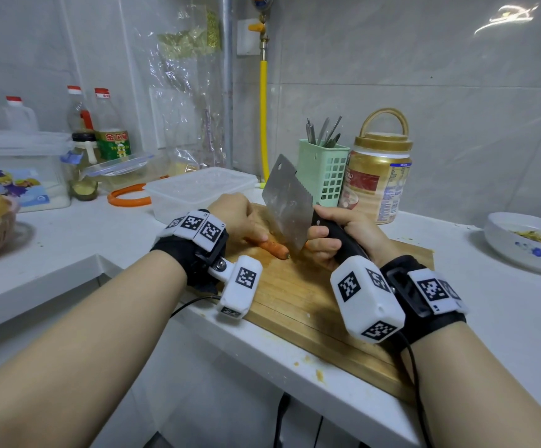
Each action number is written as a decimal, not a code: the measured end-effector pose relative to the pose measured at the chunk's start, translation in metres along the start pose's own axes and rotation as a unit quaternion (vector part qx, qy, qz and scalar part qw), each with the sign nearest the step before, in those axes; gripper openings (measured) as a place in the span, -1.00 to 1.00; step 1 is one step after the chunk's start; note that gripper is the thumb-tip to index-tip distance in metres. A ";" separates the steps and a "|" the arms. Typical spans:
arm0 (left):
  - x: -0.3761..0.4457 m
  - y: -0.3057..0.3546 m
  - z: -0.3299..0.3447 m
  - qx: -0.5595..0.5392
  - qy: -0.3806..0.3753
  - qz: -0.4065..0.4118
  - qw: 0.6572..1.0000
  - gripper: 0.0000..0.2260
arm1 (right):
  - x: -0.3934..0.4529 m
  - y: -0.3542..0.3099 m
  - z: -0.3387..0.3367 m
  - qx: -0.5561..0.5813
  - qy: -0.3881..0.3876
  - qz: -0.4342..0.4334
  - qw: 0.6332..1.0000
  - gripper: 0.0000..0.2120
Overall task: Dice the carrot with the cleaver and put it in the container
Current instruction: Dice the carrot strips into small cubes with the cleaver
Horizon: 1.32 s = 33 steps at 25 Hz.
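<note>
Carrot (270,248) lies across the wooden cutting board (298,305) at centre frame, its stem end pointing right toward the blade, and the left hand (237,218) curls down over its upper-left part, fingers pressing it against the board, most likely so it cannot roll under the cut. The right hand (340,236) wraps its fingers round the black handle of the cleaver (287,202), whose blade stands tipped up and leftward, lower corner down on the board just beside the carrot's end, a stance that suits trimming that end first. So the carrot sits partly under the left hand and just left of the right hand, the blade between. No diced pieces show yet, so the cutting seems barely begun. The clear plastic container (198,190) waits on the white worktop (78,240) just above the board, close behind the left hand, handy for the dice.
</note>
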State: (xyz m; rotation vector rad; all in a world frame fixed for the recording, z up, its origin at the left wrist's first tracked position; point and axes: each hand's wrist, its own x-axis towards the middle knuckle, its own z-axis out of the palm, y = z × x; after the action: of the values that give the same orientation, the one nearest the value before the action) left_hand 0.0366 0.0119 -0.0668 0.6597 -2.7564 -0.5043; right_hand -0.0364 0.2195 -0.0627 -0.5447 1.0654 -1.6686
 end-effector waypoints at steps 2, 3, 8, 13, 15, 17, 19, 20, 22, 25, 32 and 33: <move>-0.002 -0.001 0.001 -0.025 -0.020 -0.015 0.999 -0.72 | 0.000 0.001 0.001 -0.008 0.002 0.013 1.000 -0.73; -0.002 0.000 0.002 -0.036 -0.020 -0.011 0.999 -0.75 | 0.000 0.001 0.002 -0.012 0.002 0.018 1.000 -0.71; -0.005 0.010 0.005 -0.060 -0.012 0.033 0.998 -0.88 | -0.002 0.000 0.003 -0.016 0.005 0.018 1.000 -0.70; -0.013 0.019 0.009 -0.189 -0.077 -0.041 0.978 -0.81 | -0.003 0.000 0.005 -0.007 0.009 0.021 1.000 -0.67; -0.018 0.023 0.007 -0.197 -0.091 -0.069 0.974 -0.73 | -0.003 0.000 0.007 -0.002 0.004 0.025 1.000 -0.66; -0.021 0.028 0.005 -0.178 -0.118 -0.082 0.973 -0.73 | -0.004 -0.001 0.010 0.008 0.004 0.027 1.000 -0.65; -0.024 0.032 0.005 -0.193 -0.149 -0.098 0.965 -0.79 | -0.004 -0.001 0.013 0.016 0.007 0.029 0.999 -0.62; -0.025 0.034 0.004 -0.209 -0.162 -0.105 0.959 -0.80 | -0.005 -0.001 0.014 0.019 0.008 0.029 0.999 -0.62; -0.027 0.038 0.005 -0.238 -0.182 -0.121 0.946 -0.81 | -0.004 -0.001 0.014 0.031 0.010 0.032 0.999 -0.63; -0.028 0.042 0.006 -0.257 -0.196 -0.150 0.934 -0.81 | -0.004 -0.002 0.012 0.038 0.003 0.040 0.998 -0.49; -0.035 0.052 0.000 -0.286 -0.208 -0.163 0.921 -0.78 | -0.005 -0.003 0.015 0.079 0.041 0.057 0.994 -0.66; -0.036 0.053 0.000 -0.282 -0.210 -0.164 0.922 -0.76 | -0.006 -0.004 0.016 0.082 0.043 0.059 0.994 -0.66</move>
State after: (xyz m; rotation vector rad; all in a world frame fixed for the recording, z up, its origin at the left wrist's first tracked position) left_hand 0.0474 0.0732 -0.0521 0.9417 -2.6359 -1.6054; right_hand -0.0238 0.2191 -0.0503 -0.3000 0.9914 -1.6694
